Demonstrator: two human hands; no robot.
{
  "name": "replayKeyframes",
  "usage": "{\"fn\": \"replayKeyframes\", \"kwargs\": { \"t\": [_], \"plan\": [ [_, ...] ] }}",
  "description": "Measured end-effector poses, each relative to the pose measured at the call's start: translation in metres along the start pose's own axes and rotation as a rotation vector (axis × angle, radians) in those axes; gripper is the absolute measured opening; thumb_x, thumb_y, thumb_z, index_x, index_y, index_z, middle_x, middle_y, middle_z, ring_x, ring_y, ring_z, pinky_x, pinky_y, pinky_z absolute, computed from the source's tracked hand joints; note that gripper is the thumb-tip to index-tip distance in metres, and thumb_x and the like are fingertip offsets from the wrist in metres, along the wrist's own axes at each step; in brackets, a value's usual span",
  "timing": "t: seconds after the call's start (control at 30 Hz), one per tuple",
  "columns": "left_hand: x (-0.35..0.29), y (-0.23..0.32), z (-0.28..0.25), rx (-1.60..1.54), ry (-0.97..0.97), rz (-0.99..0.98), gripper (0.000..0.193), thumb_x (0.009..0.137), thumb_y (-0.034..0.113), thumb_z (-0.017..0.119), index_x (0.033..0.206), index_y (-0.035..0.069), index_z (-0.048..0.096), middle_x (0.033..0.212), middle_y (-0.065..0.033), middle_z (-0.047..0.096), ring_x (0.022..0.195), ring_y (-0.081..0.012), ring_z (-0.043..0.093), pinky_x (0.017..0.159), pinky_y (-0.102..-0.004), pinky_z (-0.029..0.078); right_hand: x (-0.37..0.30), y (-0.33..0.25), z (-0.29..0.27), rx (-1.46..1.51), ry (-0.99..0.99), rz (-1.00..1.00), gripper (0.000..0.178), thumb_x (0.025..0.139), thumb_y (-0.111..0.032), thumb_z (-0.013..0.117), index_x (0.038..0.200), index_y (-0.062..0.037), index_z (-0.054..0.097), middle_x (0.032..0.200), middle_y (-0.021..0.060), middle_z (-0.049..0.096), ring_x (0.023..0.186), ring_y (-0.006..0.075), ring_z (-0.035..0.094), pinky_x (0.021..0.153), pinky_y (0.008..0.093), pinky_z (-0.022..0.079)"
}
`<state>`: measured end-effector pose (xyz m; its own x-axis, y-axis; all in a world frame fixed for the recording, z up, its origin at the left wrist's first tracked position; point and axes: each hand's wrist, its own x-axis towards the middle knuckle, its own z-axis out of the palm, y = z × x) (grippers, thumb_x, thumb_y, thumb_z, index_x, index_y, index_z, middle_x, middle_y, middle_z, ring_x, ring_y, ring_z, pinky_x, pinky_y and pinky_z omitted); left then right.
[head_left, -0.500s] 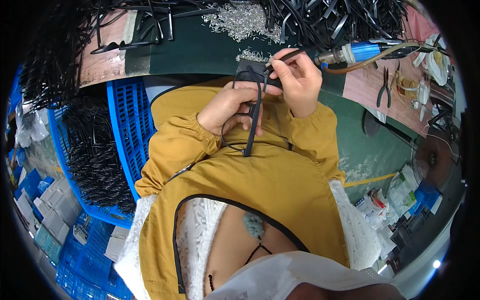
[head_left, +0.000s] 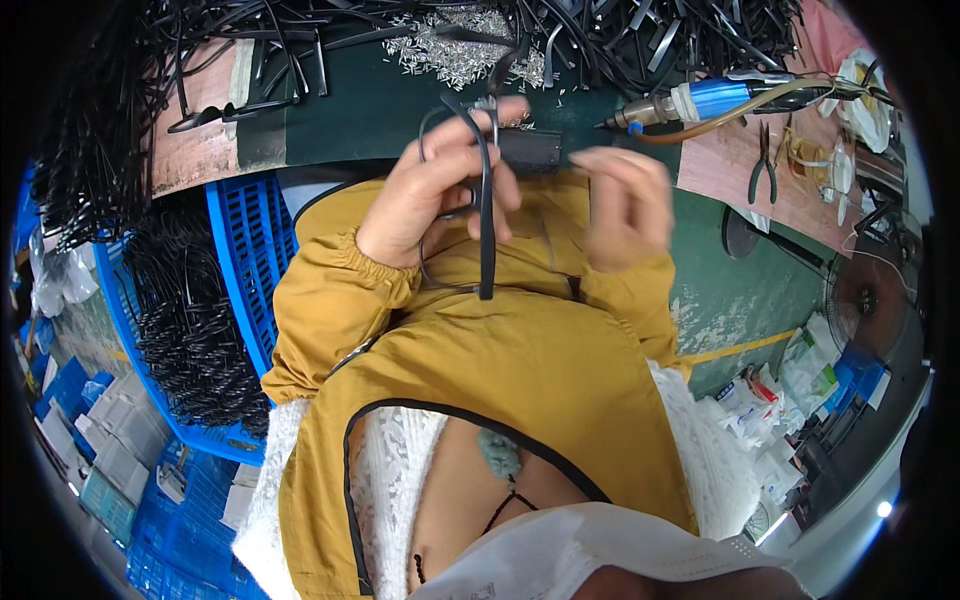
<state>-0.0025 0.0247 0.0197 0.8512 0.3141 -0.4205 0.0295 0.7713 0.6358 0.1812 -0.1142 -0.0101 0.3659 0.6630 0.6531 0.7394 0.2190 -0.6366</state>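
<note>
Beside a green bench (head_left: 350,125), left grip (head_left: 430,190) holds a black eyeglass frame (head_left: 487,235); right grip (head_left: 630,205) too blurred to tell.

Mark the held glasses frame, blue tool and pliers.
Glasses frame (head_left: 487,235): head view, on its dark temple arm.
Blue tool (head_left: 720,99): head view, on its blue body section.
Pliers (head_left: 764,159): head view, near the pivot.

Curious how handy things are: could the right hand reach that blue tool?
Probably yes: the blue tool lies just beyond the right hand, with nothing visible between them, and that hand, though blurred, seems empty.
</note>
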Motion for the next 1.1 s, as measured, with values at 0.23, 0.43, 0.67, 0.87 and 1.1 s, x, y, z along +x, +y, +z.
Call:
{"fn": "replayKeyframes", "kwargs": {
  "t": [0.23, 0.43, 0.67, 0.87, 1.1],
  "plan": [
    [0.016, 0.002, 0.011, 0.150, -0.043, 0.031, 0.074, 0.100, 0.033, 0.058, 0.157, -0.003, 0.028, 0.105, -0.0145, 0.073, 0.063, -0.0180, 0.068, 0.057, -0.0272, 0.054, 0.055, 0.084, -0.028, 0.594, 0.376, 0.323, 0.047, 0.109, -0.030, 0.047, 0.136, 0.0088, 0.049, 0.109, 0.0176, 0.066, 0.101, 0.0282, 0.063, 0.096, 0.0400, 0.050],
    [-0.013, -0.002, -0.008, -0.195, 0.114, 0.213, 0.044, 0.103, 0.023, 0.052, 0.139, -0.002, 0.054, 0.082, -0.0104, 0.066, 0.067, -0.0217, 0.070, 0.061, -0.0302, 0.059, 0.088, 0.087, 0.004, 1.099, 0.306, 0.300, 0.053, 0.101, -0.042, 0.060, 0.132, -0.0016, 0.049, 0.094, 0.0068, 0.055, 0.076, 0.0192, 0.053, 0.069, 0.0301, 0.045],
    [-0.011, -0.045, 0.004, -0.306, 0.161, -0.101, 0.038, 0.100, 0.028, 0.059, 0.128, 0.002, 0.064, 0.084, -0.0052, 0.066, 0.074, -0.0186, 0.069, 0.068, -0.0285, 0.056, 0.104, 0.077, 0.038, 1.145, 0.219, 0.370, 0.031, 0.104, -0.037, 0.061, 0.114, -0.0087, 0.053, 0.080, 0.0031, 0.052, 0.060, 0.0151, 0.050, 0.051, 0.0269, 0.041],
    [-0.009, -0.059, 0.022, -0.322, 0.163, -0.241, 0.049, 0.103, 0.037, 0.063, 0.139, 0.006, 0.053, 0.077, -0.0028, 0.065, 0.068, -0.0154, 0.068, 0.056, -0.0239, 0.053, 0.121, 0.058, 0.050, 1.673, 0.219, 0.292, 0.019, 0.106, -0.029, 0.059, 0.109, -0.0118, 0.053, 0.075, 0.0012, 0.049, 0.055, 0.0121, 0.047, 0.045, 0.0254, 0.037],
    [0.003, -0.065, 0.028, -0.448, 0.154, -0.310, 0.031, 0.102, 0.032, 0.065, 0.128, 0.016, 0.058, 0.072, -0.0021, 0.064, 0.055, -0.0116, 0.056, 0.041, -0.0221, 0.032, 0.059, 0.028, 0.014, 1.299, 0.023, 0.421, 0.031, 0.099, -0.022, 0.063, 0.123, -0.0079, 0.050, 0.078, 0.0070, 0.053, 0.059, 0.0178, 0.055, 0.049, 0.0299, 0.042]
  ]
}}
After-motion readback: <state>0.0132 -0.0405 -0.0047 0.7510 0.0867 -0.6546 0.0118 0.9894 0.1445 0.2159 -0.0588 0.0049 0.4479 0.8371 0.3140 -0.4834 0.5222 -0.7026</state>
